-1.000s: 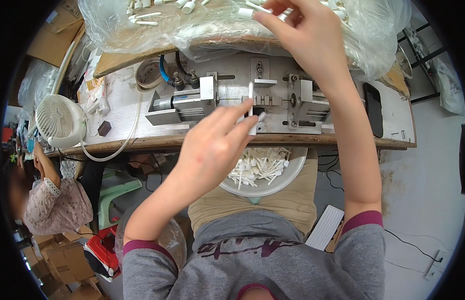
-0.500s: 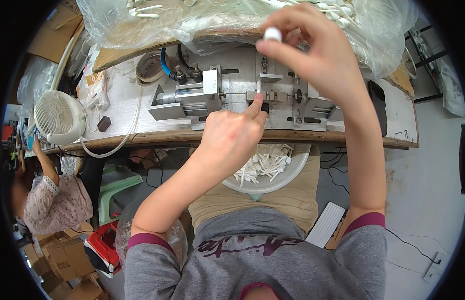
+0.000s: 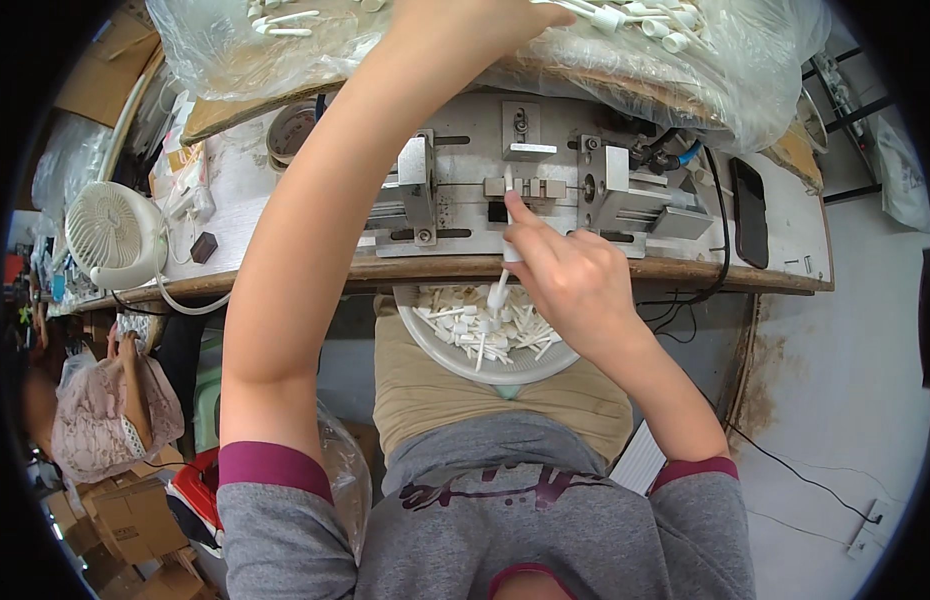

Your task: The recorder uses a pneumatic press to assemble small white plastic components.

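My left arm stretches forward across the bench to white plastic stick pieces [image 3: 607,18] on the plastic sheet. My left hand [image 3: 485,22] is partly cut off by the upper edge, so its grip is hidden. My right hand [image 3: 577,272] is at the bench edge, index fingertip against a thin white stick [image 3: 509,176] in the small metal fixture [image 3: 545,188]. Under its curled fingers is a white plastic piece [image 3: 511,252], apparently held. Just below, another white capped stick [image 3: 499,292] shows over the bowl [image 3: 425,342] of similar pieces on my lap.
Metal slide units [image 3: 615,190] flank the fixture, with hoses and cables. A black phone [image 3: 750,212] lies at the right, a white fan [image 3: 118,235] and tape roll [image 3: 291,130] at the left. Another person [image 3: 115,410] sits at far left.
My left hand has left the fixture and reached forward to the white pieces. My right hand has come back from the far side, with a white piece, down to the fixture.
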The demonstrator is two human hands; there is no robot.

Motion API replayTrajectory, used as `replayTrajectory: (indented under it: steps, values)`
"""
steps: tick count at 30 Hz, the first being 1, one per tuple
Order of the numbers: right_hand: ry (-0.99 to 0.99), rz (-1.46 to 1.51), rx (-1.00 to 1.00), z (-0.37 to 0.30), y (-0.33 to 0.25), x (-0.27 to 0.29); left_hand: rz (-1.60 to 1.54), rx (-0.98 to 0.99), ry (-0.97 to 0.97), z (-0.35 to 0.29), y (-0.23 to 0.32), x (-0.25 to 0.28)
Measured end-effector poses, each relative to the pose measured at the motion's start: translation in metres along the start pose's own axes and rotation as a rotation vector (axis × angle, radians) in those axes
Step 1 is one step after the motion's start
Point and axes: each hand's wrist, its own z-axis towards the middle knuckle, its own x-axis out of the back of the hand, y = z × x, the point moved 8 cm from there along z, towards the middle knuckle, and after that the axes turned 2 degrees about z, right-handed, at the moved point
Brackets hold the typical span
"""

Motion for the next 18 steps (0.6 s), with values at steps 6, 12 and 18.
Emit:
replayTrajectory:
  steps: [6, 12, 18]
  values:
    - [-0.01, -0.065, 0.043, 0.017, -0.008, 0.002, 0.041, 0.071, -0.141, 0.019, -0.015, -0.032]
    - [-0.089, -0.085, 0.01, 0.024, -0.008, 0.002, -0.4, 0.115, -0.055, -0.037, -0.001, 0.016]
    - [0.195, 0.298, -0.153, 0.061, 0.057, 0.066, -0.259, -0.116, -0.023, -0.135, 0.017, 0.024]
